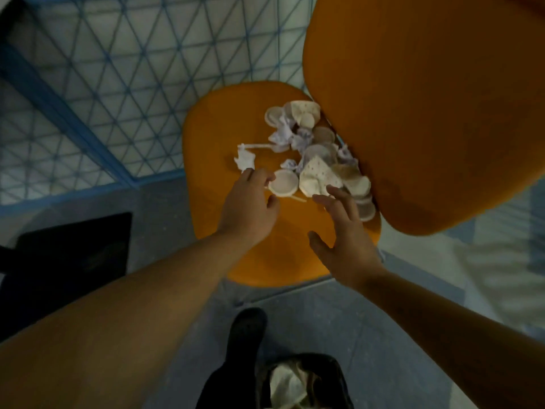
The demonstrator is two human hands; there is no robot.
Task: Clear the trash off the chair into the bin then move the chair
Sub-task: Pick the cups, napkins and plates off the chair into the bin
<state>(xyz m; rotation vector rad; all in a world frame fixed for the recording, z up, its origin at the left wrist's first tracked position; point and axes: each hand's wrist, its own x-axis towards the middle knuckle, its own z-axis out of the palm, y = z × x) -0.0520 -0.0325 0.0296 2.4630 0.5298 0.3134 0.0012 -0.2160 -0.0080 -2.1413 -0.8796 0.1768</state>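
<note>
Both our hands reach over the chair (224, 137) seat toward the trash (312, 154).

The trash, a heap of paper cups, crumpled tissue and thin sticks, lies on the orange seat, mostly against the chair's backrest. Our left hand (250, 208) hovers at the heap's near-left edge with fingers loosely curled, fingertips just beside a round cup (283, 182) and a scrap of tissue (245, 160); whether it grips anything we cannot tell. Our right hand (345, 237) is spread wide, holding nothing, fingertips at the heap's near edge. The bin (303, 379) stands on the floor below the chair's front edge, beside our shoe (246, 335).
</note>
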